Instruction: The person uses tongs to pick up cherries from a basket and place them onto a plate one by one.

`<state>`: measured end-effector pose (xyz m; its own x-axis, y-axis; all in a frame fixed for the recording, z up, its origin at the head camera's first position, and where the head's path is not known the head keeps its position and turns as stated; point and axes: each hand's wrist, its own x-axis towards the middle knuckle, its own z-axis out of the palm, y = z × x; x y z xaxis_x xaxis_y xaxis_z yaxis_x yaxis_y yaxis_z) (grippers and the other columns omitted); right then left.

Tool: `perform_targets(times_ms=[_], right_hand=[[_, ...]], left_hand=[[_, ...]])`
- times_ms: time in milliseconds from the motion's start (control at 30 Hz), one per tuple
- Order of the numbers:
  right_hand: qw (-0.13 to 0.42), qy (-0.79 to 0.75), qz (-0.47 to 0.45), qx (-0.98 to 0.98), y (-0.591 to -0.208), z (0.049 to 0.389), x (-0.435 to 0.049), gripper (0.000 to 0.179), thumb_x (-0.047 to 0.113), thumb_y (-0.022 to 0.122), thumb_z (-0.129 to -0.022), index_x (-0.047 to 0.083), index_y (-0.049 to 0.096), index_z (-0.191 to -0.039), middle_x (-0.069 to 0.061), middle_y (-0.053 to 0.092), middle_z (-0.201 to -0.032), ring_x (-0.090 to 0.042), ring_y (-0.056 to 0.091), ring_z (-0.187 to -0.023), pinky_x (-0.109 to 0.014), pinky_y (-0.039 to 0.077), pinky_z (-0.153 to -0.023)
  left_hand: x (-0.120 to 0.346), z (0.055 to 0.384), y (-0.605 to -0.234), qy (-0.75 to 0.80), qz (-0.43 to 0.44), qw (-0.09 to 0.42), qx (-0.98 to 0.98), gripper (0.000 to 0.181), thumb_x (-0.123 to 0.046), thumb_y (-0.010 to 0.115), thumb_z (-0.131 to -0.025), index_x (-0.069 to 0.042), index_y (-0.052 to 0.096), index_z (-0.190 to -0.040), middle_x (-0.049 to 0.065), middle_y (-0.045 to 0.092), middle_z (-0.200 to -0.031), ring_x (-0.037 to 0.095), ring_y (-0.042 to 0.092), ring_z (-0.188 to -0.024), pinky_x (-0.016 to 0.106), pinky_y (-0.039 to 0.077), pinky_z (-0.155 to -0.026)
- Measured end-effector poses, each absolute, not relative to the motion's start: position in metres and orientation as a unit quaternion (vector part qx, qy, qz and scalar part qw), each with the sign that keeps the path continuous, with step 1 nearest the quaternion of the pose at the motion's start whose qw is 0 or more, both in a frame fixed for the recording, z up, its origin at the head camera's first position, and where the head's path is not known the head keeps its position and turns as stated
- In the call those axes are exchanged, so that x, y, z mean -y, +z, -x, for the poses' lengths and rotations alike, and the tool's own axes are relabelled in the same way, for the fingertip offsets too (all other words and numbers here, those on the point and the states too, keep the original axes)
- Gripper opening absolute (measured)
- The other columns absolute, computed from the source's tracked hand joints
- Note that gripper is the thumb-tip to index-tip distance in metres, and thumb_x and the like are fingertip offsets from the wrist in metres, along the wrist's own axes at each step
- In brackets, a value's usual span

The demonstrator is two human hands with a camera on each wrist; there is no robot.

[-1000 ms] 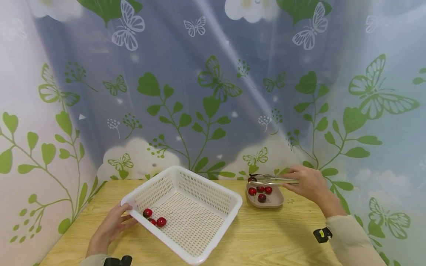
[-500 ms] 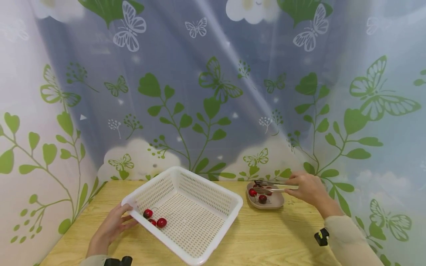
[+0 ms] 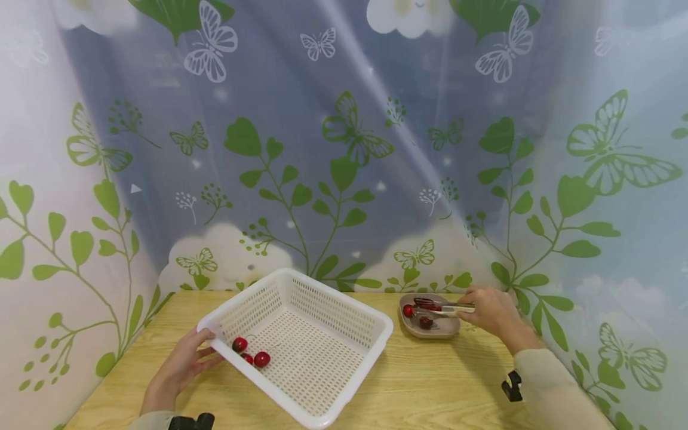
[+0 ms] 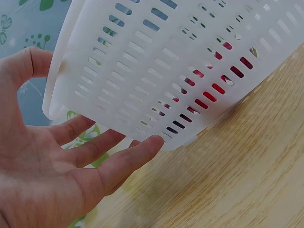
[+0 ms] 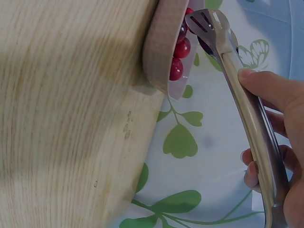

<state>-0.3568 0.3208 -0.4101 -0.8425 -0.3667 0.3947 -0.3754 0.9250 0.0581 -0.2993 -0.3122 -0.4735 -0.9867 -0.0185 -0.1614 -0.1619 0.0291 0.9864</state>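
With its thumb over the rim and fingers against the outside wall, my left hand [image 3: 180, 361] holds the corner of a white perforated plastic basket [image 3: 349, 396]. Inside, near that corner, lie a few red cherries [image 3: 261, 359], whose red also shows through the slots in the left wrist view. My right hand [image 3: 491, 312] grips metal tongs [image 5: 249, 114], whose slotted heads are over a small beige dish [image 3: 448, 328] at the right. Several cherries [image 5: 176, 69] sit in the dish, some partly hidden by the tongs in the head view.
Basket and dish stand on a light wood-grain table [image 3: 419, 382], the dish near the far edge. Behind and at both sides hangs a curtain [image 3: 344, 197] printed with leaves and butterflies. The basket's right corner comes close to the dish.
My right hand has lowered the tongs from above the dish's back edge, forward and down among the cherries. A cherry at the tongs' tips earlier is lower now. The left hand and basket stay put.
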Motion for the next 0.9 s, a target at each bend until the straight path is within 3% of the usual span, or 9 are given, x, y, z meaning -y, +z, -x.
perform_targets(times_ms=[300, 467, 767, 900], right_hand=[[0.198, 0.010, -0.189, 0.962, -0.416, 0.356, -0.318, 0.021, 0.030, 0.085, -0.082, 0.016, 0.084, -0.097, -0.012, 0.076, -0.111, -0.020, 0.070, -0.071, -0.030, 0.050, -0.049], [0.208, 0.007, -0.191, 0.959, -0.415, 0.356, -0.320, 0.024, 0.033, 0.085, -0.081, 0.016, 0.084, -0.098, -0.012, 0.077, -0.110, -0.023, 0.070, -0.072, -0.031, 0.050, -0.048], [0.239, 0.011, -0.186, 0.953, -0.397, 0.352, -0.317, 0.038, 0.043, 0.085, -0.078, 0.017, 0.083, -0.107, -0.011, 0.077, -0.108, -0.026, 0.068, -0.070, -0.028, 0.039, -0.041], [0.253, 0.022, -0.198, 0.947, -0.386, 0.349, -0.311, 0.039, 0.042, 0.086, -0.078, 0.014, 0.082, -0.106, -0.011, 0.077, -0.105, -0.028, 0.069, -0.074, -0.029, 0.042, -0.042]], left_hand=[[0.313, 0.300, -0.474, 0.693, 0.066, 0.053, -0.716, 0.060, -0.023, 0.044, -0.104, -0.002, 0.026, -0.158, 0.019, 0.047, -0.141, 0.026, 0.057, -0.115, 0.039, 0.059, -0.096], [0.313, 0.301, -0.475, 0.688, 0.068, 0.049, -0.720, 0.061, -0.024, 0.045, -0.104, -0.003, 0.026, -0.158, 0.022, 0.045, -0.144, 0.028, 0.057, -0.117, 0.042, 0.060, -0.098], [0.314, 0.301, -0.475, 0.690, 0.066, 0.052, -0.718, 0.060, -0.023, 0.045, -0.104, -0.003, 0.026, -0.158, 0.021, 0.045, -0.144, 0.026, 0.057, -0.116, 0.040, 0.060, -0.097], [0.313, 0.300, -0.474, 0.689, 0.067, 0.052, -0.719, 0.061, -0.023, 0.045, -0.104, -0.003, 0.026, -0.158, 0.022, 0.044, -0.145, 0.027, 0.056, -0.117, 0.040, 0.060, -0.097]])
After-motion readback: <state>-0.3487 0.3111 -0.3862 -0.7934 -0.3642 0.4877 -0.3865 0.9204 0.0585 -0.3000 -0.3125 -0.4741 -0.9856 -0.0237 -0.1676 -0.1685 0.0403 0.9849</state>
